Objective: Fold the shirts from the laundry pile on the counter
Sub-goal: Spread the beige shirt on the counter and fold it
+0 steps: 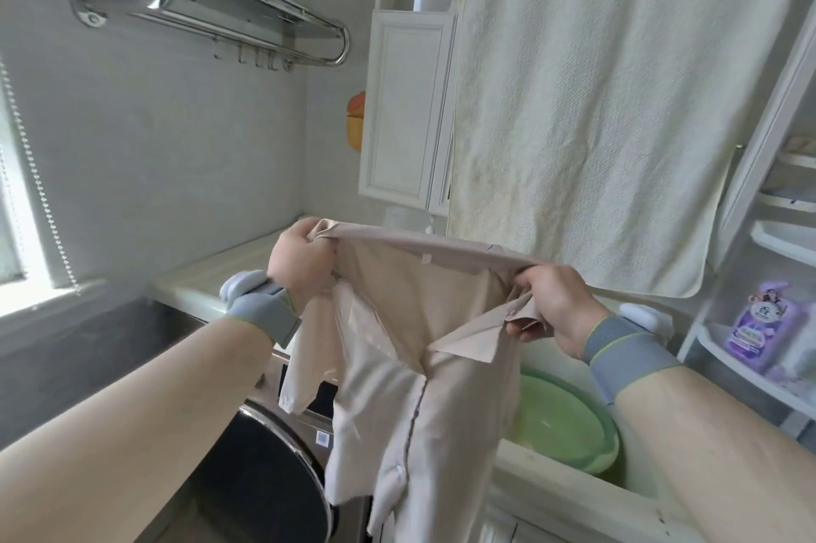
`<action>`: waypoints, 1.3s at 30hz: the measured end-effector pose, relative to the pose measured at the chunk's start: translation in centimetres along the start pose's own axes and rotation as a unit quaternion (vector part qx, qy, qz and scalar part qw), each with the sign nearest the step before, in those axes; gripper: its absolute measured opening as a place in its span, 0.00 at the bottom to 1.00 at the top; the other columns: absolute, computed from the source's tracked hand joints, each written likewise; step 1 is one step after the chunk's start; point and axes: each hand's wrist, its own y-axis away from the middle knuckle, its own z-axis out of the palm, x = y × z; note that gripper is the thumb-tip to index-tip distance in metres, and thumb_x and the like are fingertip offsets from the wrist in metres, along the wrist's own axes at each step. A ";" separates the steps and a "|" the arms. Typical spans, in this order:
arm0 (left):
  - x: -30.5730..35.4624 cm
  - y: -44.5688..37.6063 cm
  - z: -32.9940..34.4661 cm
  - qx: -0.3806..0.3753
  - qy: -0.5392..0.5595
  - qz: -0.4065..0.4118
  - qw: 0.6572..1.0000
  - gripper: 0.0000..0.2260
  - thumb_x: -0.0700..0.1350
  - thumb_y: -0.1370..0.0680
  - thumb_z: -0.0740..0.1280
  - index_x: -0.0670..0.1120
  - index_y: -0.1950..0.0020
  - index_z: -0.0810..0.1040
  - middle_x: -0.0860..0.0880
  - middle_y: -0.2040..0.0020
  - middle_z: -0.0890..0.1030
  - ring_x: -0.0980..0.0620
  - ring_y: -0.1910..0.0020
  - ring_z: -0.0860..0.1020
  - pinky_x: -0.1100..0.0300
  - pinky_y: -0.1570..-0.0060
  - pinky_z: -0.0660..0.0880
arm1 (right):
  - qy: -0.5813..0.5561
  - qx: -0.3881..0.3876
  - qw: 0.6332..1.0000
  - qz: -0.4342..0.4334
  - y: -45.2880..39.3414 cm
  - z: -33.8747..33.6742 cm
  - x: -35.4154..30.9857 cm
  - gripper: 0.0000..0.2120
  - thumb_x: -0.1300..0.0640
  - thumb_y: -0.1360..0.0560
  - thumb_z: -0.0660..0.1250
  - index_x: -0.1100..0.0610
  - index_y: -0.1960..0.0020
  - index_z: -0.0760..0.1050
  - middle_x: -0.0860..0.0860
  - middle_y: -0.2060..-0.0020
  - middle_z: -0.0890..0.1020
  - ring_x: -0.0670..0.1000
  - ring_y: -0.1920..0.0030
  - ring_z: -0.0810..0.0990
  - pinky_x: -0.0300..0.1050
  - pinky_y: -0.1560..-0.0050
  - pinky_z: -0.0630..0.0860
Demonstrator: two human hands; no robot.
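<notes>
Beige buttoned cotton shirt (410, 366) hangs unfolded, left hand (300, 264) and right hand (552, 304) each clamped on its shoulders (folding not begun).

A shirt (410, 366) is held up between the left hand (300, 264) and right hand (552, 304). Behind it lies the table (229, 264); a washing machine (265, 467) is set below left, a basin (569, 423) below right. A towel (596, 100) is hung behind, right of a cabinet (406, 109).

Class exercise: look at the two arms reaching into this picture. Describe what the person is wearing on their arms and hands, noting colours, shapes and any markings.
Both forearms are bare, with no sleeves in view. The left hand and right hand wear no gloves. Each wrist carries a grey fabric band with a thin yellow-green edge line: the left wristband and the right wristband. A white rounded device sits on the left band, and another white rounded piece on the right.
</notes>
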 end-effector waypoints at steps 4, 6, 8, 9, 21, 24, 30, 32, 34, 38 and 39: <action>0.4 -1.1 -1.3 -0.088 -0.111 -0.013 0.990 0.10 0.47 0.34 0.58 0.43 0.65 0.76 0.44 0.70 0.78 0.42 0.69 0.78 0.54 0.68 0.76 | 0.034 -0.013 0.999 0.007 0.4 -0.5 -0.1 0.08 0.60 0.27 0.59 0.62 0.62 0.72 0.56 0.78 0.78 0.54 0.81 0.74 0.41 0.78 0.72; 0.8 -1.9 -2.4 -0.157 -0.207 -0.035 0.965 0.11 0.44 0.32 0.64 0.39 0.56 0.78 0.40 0.62 0.81 0.38 0.61 0.81 0.50 0.60 0.78 | 0.076 0.001 0.997 -0.023 0.3 -0.9 -0.5 0.08 0.60 0.29 0.60 0.59 0.67 0.72 0.55 0.77 0.77 0.54 0.78 0.73 0.41 0.75 0.69; 1.6 -2.0 -3.3 -0.176 -0.351 -0.037 0.919 0.13 0.41 0.31 0.72 0.41 0.48 0.79 0.40 0.51 0.82 0.40 0.51 0.80 0.55 0.53 0.75 | 0.172 0.014 0.983 -0.065 0.1 -1.4 -1.0 0.10 0.57 0.30 0.63 0.56 0.70 0.71 0.52 0.76 0.75 0.55 0.72 0.71 0.43 0.70 0.65; 2.2 -1.8 -3.8 -0.182 -0.403 -0.045 0.896 0.14 0.40 0.31 0.73 0.43 0.47 0.77 0.41 0.50 0.81 0.41 0.50 0.80 0.56 0.51 0.74 | 0.224 0.020 0.971 -0.084 0.0 -1.6 -1.2 0.11 0.55 0.31 0.64 0.56 0.71 0.71 0.51 0.75 0.75 0.54 0.70 0.72 0.45 0.69 0.64; 0.6 0.5 -7.7 -0.284 -0.076 -0.250 0.923 0.18 0.54 0.23 0.62 0.43 0.41 0.78 0.40 0.49 0.79 0.42 0.52 0.74 0.58 0.63 0.68 | 0.026 -0.100 0.994 -0.043 -1.8 -0.7 1.1 0.12 0.53 0.28 0.68 0.55 0.66 0.85 0.52 0.64 0.85 0.54 0.55 0.82 0.50 0.49 0.76; -0.3 1.0 -8.6 -0.271 -0.050 -0.254 0.927 0.19 0.53 0.22 0.65 0.44 0.37 0.78 0.41 0.42 0.81 0.43 0.49 0.78 0.52 0.48 0.74 | 0.024 -0.147 0.988 -0.037 -2.3 -0.4 1.1 0.11 0.50 0.26 0.67 0.54 0.59 0.85 0.55 0.57 0.86 0.57 0.52 0.84 0.53 0.45 0.77; -1.7 0.5 -9.7 -0.159 -0.238 -0.169 0.943 0.13 0.55 0.24 0.66 0.45 0.53 0.81 0.46 0.63 0.77 0.47 0.66 0.76 0.60 0.69 0.75 | 0.023 -0.316 0.948 -0.008 -3.5 0.6 0.7 0.19 0.51 0.37 0.73 0.63 0.52 0.82 0.61 0.57 0.85 0.59 0.60 0.84 0.48 0.59 0.81; -2.9 -0.6 -10.2 -0.150 -0.265 -0.166 0.938 0.16 0.56 0.24 0.65 0.43 0.54 0.80 0.47 0.68 0.75 0.47 0.71 0.74 0.61 0.74 0.73 | 0.035 -0.347 0.937 -0.005 -4.9 1.6 0.5 0.13 0.61 0.38 0.71 0.64 0.55 0.82 0.61 0.61 0.84 0.58 0.64 0.83 0.46 0.63 0.81; -4.2 -1.9 -10.5 -0.140 -0.259 -0.171 0.940 0.18 0.58 0.24 0.65 0.42 0.55 0.81 0.49 0.73 0.74 0.48 0.75 0.72 0.62 0.75 0.70 | 0.047 -0.335 0.941 -0.003 -6.3 2.7 0.5 0.08 0.69 0.38 0.66 0.61 0.64 0.83 0.60 0.67 0.83 0.55 0.69 0.82 0.43 0.69 0.79; -7.4 -5.9 -10.5 -0.132 -0.210 -0.194 0.949 0.20 0.60 0.24 0.64 0.43 0.50 0.81 0.45 0.64 0.78 0.45 0.66 0.75 0.56 0.64 0.75 | 0.125 -0.290 0.949 0.007 -10.3 5.7 0.6 0.13 0.71 0.29 0.63 0.61 0.63 0.84 0.61 0.63 0.84 0.56 0.66 0.84 0.45 0.64 0.81; -8.8 -7.9 -10.3 -0.130 -0.193 -0.200 0.952 0.19 0.59 0.24 0.64 0.44 0.50 0.81 0.46 0.64 0.78 0.45 0.66 0.76 0.55 0.63 0.75 | 0.146 -0.280 0.949 0.010 -12.4 7.3 0.6 0.12 0.70 0.29 0.64 0.61 0.61 0.84 0.61 0.62 0.85 0.57 0.64 0.84 0.46 0.62 0.81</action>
